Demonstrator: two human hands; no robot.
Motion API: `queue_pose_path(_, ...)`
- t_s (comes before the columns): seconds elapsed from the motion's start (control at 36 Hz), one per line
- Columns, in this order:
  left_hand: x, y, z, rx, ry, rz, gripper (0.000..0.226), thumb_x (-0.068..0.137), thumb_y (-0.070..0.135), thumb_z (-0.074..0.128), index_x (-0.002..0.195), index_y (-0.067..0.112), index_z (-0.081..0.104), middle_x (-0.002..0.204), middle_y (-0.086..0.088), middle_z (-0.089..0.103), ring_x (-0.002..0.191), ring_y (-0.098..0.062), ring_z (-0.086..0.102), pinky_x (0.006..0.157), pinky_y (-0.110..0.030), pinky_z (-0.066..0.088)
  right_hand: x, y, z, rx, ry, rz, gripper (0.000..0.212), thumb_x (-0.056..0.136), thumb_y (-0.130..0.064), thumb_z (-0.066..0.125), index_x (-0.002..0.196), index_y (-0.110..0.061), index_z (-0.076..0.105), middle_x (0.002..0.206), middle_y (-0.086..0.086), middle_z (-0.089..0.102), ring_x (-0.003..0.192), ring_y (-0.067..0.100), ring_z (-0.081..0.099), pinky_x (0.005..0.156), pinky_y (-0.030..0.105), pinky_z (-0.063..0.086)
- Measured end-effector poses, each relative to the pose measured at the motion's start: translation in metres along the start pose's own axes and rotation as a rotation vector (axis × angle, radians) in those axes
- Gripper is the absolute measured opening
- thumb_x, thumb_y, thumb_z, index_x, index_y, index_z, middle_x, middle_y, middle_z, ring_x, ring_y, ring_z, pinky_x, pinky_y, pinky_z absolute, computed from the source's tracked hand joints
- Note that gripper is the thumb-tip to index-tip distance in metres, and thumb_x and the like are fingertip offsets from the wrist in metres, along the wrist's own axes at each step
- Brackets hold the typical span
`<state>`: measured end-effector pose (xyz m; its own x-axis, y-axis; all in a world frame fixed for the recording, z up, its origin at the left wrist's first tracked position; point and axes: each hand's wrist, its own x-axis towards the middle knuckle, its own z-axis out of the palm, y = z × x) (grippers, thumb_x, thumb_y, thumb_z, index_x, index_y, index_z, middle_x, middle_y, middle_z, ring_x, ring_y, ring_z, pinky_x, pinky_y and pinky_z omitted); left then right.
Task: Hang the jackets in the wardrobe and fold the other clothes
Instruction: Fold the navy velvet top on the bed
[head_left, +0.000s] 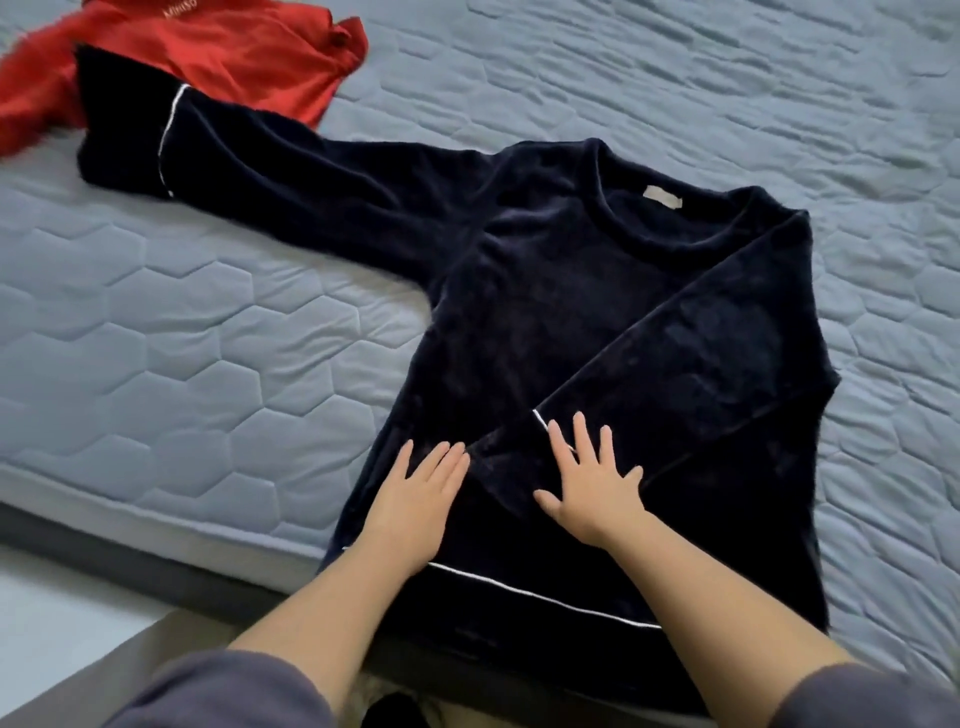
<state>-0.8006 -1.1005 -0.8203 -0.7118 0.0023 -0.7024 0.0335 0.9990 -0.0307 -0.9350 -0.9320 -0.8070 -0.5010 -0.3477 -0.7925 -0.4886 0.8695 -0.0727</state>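
Far up and to the left of our left hand (415, 499), a red garment (234, 57) lies crumpled on the quilted mattress (156, 338). The cuff of the outstretched sleeve (291, 171) rests on its edge. That sleeve belongs to the navy fleece sweater (545, 312), which lies face up beneath both our hands, neck away from us and its white-piped hem (545, 597) near our wrists. The left hand lies flat, fingers straight and together, on the lower body near the garment's left edge. Just beside it, the right hand (592, 483) presses down with fingers spread on the cuff of the folded sleeve (675, 374), which runs diagonally across the chest from the shoulder up and to its right. Neither hand grips anything, and the two sit a little apart. We judge the step in hand to be smoothing this first fold. To do it well, we should stroke outward from the cuff toward the shoulder so the thick pile lies without a ridge. Next we should lift the far sleeve clear of the red cloth before bringing it across to mirror the first. Fleece is bulky and likely to spring back, so firm, flat palms should serve better than fingertips, and the side edges want squaring before we fold the hem up.
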Motion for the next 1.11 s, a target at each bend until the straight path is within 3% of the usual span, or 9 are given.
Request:
queue_pose_path(0.17, -0.034, -0.037, -0.03, -0.327, 0.275, -0.271, 0.072, 0.081, 0.028, 0.06, 0.147, 0.015, 0.034, 0.158, -0.005, 0.021, 0.147, -0.022, 0.015, 0.114, -0.059, 0.017, -0.014, -0.023, -0.055, 0.006, 0.035, -0.083, 0.083, 0.093, -0.056, 0.044, 0.149, -0.037, -0.015, 0.156, -0.001, -0.029, 0.144, 0.034, -0.022, 0.109, 0.068, 0.008)
queue_pose_path(0.39, 0.016, -0.193, -0.041, -1.574, 0.541, -0.807, 0.064, 0.088, 0.019, 0.064, 0.141, 0.004, 0.033, 0.141, -0.017, 0.044, 0.127, -0.031, 0.045, 0.107, -0.038, 0.034, 0.051, -0.13, -0.123, 0.067, 0.214, -0.177, 0.094, 0.088, -0.056, 0.054, 0.148, -0.04, -0.017, 0.156, -0.001, -0.029, 0.144, 0.035, -0.022, 0.107, 0.071, 0.011)
queue_pose_path(0.5, 0.053, -0.276, -0.038, -2.102, 0.646, -0.857, 0.052, 0.092, 0.022, 0.058, 0.136, 0.007, 0.037, 0.086, -0.003, 0.051, 0.075, -0.015, 0.053, 0.061, -0.03, 0.044, 0.113, -0.174, -0.133, 0.15, 0.33, -0.077, 0.098, 0.086, -0.064, 0.051, 0.147, -0.038, -0.022, 0.154, 0.001, -0.034, 0.143, 0.035, -0.023, 0.104, 0.074, 0.009)
queue_pose_path(0.61, 0.071, -0.342, -0.031, -2.209, 0.773, -0.819, 0.057, 0.094, 0.02, 0.057, 0.143, 0.005, 0.03, 0.119, -0.009, 0.049, 0.107, -0.022, 0.055, 0.067, -0.03, 0.049, 0.155, -0.197, -0.124, 0.098, 0.437, -0.006, 0.091, 0.087, -0.072, 0.036, 0.148, -0.035, -0.02, 0.154, 0.003, -0.033, 0.143, 0.035, -0.024, 0.104, 0.073, 0.004)
queue_pose_path(0.78, 0.076, -0.406, -0.025, -2.436, 0.947, -0.674, 0.044, 0.101, 0.023, 0.044, 0.142, 0.01, 0.035, 0.151, -0.013, 0.033, 0.134, -0.025, 0.042, 0.105, -0.036, 0.037, 0.186, -0.205, -0.109, 0.023, 0.467, 0.014, 0.085, 0.085, -0.075, 0.025, 0.15, -0.036, -0.015, 0.157, 0.001, -0.026, 0.144, 0.033, -0.02, 0.105, 0.073, 0.006)
queue_pose_path(0.86, 0.08, -0.413, -0.027, -2.485, 0.966, -0.609, 0.028, 0.098, 0.024, 0.051, 0.124, 0.013, 0.051, 0.131, -0.009, 0.053, 0.121, -0.022, 0.054, 0.102, -0.037, 0.043, 0.198, -0.203, -0.106, 0.047, 0.421, 0.001, 0.087, 0.084, -0.074, 0.033, 0.15, -0.038, -0.01, 0.158, -0.002, -0.023, 0.145, 0.031, -0.019, 0.105, 0.073, 0.007)
queue_pose_path(0.94, 0.091, -0.417, -0.035, -2.494, 0.915, -0.567, 0.012, 0.094, 0.022, 0.058, 0.083, 0.019, 0.054, 0.074, 0.003, 0.054, 0.071, -0.009, 0.059, 0.081, -0.031, 0.052, 0.205, -0.197, -0.119, 0.127, 0.358, -0.045, 0.087, 0.083, -0.069, 0.047, 0.149, -0.043, -0.002, 0.159, -0.007, -0.019, 0.146, 0.028, -0.017, 0.105, 0.073, 0.008)
queue_pose_path(1.03, 0.09, -0.414, -0.057, -2.414, 0.952, -0.573, 0.016, 0.092, 0.016, 0.058, 0.079, 0.021, 0.05, 0.069, 0.004, 0.051, 0.062, -0.007, 0.052, 0.064, -0.027, 0.05, 0.202, -0.184, -0.137, 0.278, 0.233, -0.126, 0.085, 0.081, -0.065, 0.056, 0.149, -0.046, 0.008, 0.16, -0.01, -0.013, 0.146, 0.026, -0.015, 0.111, 0.068, 0.007)
queue_pose_path(1.11, 0.077, -0.403, -0.085, -2.319, 1.146, -0.507, 0.013, 0.084, 0.008, 0.059, 0.08, 0.019, 0.055, 0.072, 0.002, 0.058, 0.065, -0.01, 0.056, 0.07, -0.03, 0.049, 0.18, -0.171, -0.16, 0.595, 0.186, -0.185, 0.073, 0.084, -0.055, 0.06, 0.148, -0.037, 0.029, 0.16, -0.007, 0.014, 0.147, 0.019, 0.007, 0.118, 0.04, 0.014)
